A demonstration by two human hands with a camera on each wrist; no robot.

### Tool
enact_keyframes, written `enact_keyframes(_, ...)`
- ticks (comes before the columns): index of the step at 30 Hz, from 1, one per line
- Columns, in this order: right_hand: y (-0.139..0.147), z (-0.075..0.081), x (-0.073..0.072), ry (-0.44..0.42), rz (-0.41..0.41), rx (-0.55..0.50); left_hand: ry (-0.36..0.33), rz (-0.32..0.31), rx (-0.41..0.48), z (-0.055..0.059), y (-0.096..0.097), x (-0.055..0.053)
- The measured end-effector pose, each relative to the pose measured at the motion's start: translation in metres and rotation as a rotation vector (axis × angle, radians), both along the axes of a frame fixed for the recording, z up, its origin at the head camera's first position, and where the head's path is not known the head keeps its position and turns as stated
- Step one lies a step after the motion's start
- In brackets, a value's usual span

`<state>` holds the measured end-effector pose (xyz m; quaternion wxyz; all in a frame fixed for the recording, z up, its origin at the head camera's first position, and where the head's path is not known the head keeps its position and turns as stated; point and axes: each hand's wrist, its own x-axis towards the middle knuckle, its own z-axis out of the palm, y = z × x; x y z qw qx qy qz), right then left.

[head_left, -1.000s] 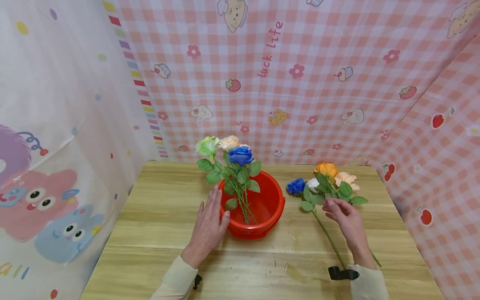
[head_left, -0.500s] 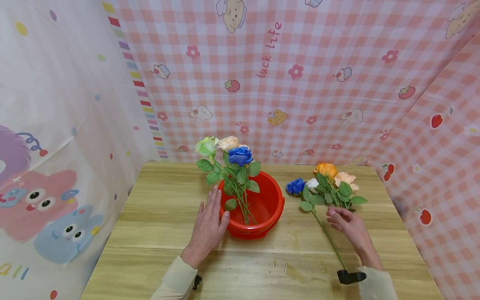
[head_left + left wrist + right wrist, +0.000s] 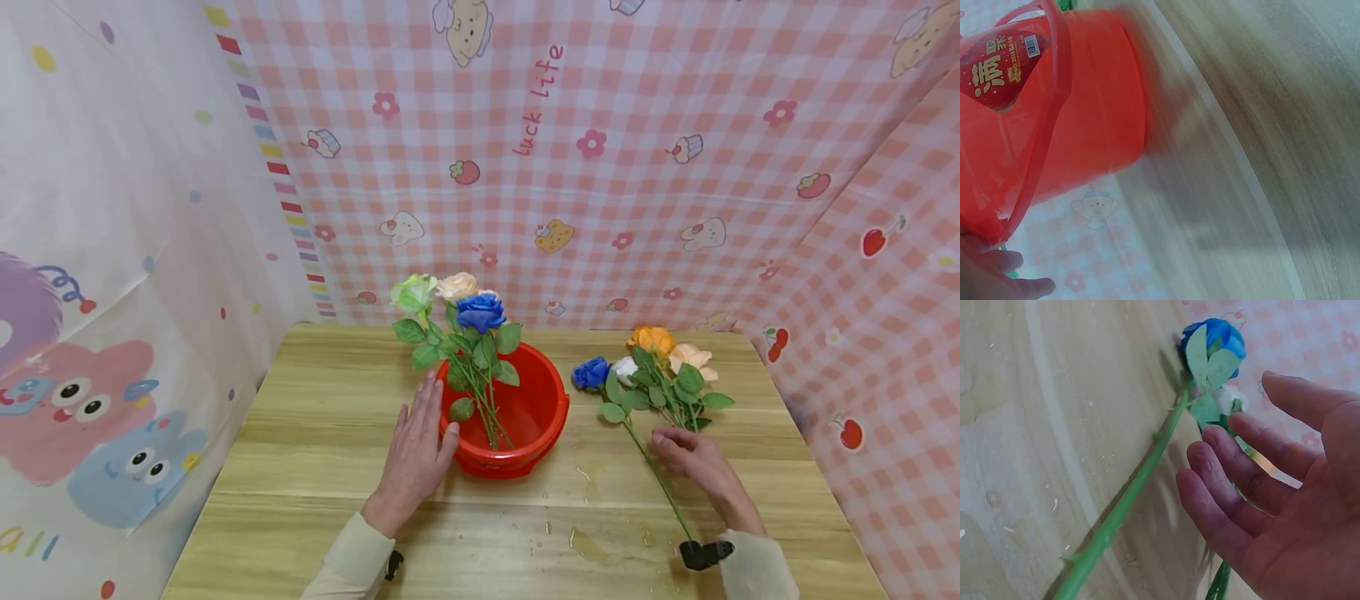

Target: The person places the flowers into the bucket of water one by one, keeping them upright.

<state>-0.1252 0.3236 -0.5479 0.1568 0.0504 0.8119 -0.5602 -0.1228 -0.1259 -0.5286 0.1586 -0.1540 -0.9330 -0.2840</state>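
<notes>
My left hand [image 3: 412, 467] lies along the left side of a red bucket [image 3: 495, 463], fingers straight and thumb near the rim. Within the bucket lean a blue rose [image 3: 482, 312], a pale green rose [image 3: 414, 292] and a peach rose [image 3: 456, 286], stems down. To the right, my right hand [image 3: 697, 462] hovers beside the stem of a second blue rose [image 3: 591, 372] that lies on the table. In the right wrist view this hand [image 3: 1291, 506] has loosely bent fingers, apart from the green stem [image 3: 1141, 478], and holds nothing.
A white rose [image 3: 625, 369], an orange rose [image 3: 652, 340] and another peach rose [image 3: 692, 359] lie at the back right of the wooden table [image 3: 322, 417]. Water puddles [image 3: 590, 546] spot the front. Printed cloth [image 3: 645, 200] hangs behind and at both sides.
My right hand has moved back from the roses' leaves, toward the front of the table, with nothing in it. The left hand, bucket and roses stay where they were.
</notes>
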Motion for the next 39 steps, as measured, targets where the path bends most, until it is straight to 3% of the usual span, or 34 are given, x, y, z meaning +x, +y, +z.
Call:
enact_keyframes(5,0.002,-0.007,-0.002,-0.020,0.016,0.016,-0.006,-0.001,0.000,0.000,0.000,0.000)
enact_keyframes(22,-0.003,-0.020,-0.001,0.037,0.043,0.144,-0.021,-0.001,0.009,0.000,-0.001,0.000)
enact_keyframes(33,-0.006,-0.019,0.003,0.000,0.011,0.279,-0.039,0.004,-0.001,0.001,0.000,0.001)
enact_keyframes(39,-0.010,-0.018,0.005,0.009,-0.001,0.291,-0.020,0.001,-0.004,0.001,-0.001,0.000)
